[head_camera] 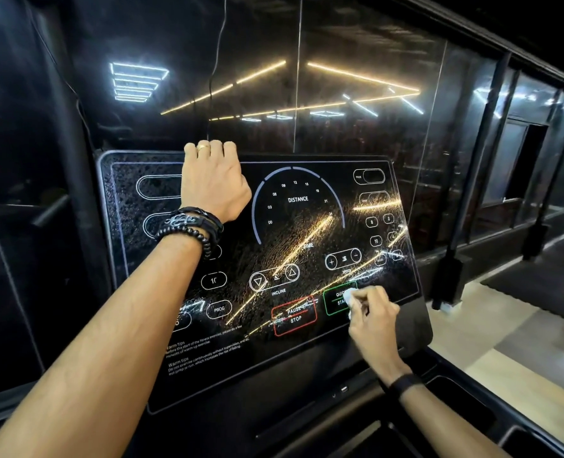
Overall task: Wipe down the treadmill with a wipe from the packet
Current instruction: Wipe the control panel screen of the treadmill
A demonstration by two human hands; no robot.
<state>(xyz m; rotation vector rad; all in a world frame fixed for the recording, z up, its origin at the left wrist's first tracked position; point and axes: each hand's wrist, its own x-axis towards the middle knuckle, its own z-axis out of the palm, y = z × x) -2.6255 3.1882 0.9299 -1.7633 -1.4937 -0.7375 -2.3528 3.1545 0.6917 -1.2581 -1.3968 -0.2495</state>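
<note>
- Dark gym room; glass wall behind reflects ceiling light strips.
- Treadmill console (260, 252): glossy black panel, tilted, long axis left–right.
- Right hand (371, 317) pinches a balled white wipe (351, 297) against the near-right corner, on the green quick-start button (335, 302).
- Unwiped, speckled panel lies left and far of the wipe.
- Left hand (212, 180) curls over the far top edge, bracing; its forearm crosses the left half, likely in the way.

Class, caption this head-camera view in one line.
Right hand wipes the treadmill console with a wipe; left hand grips its top edge.

Left hand (215, 180) hooked, right hand (373, 317) pinching.
</note>
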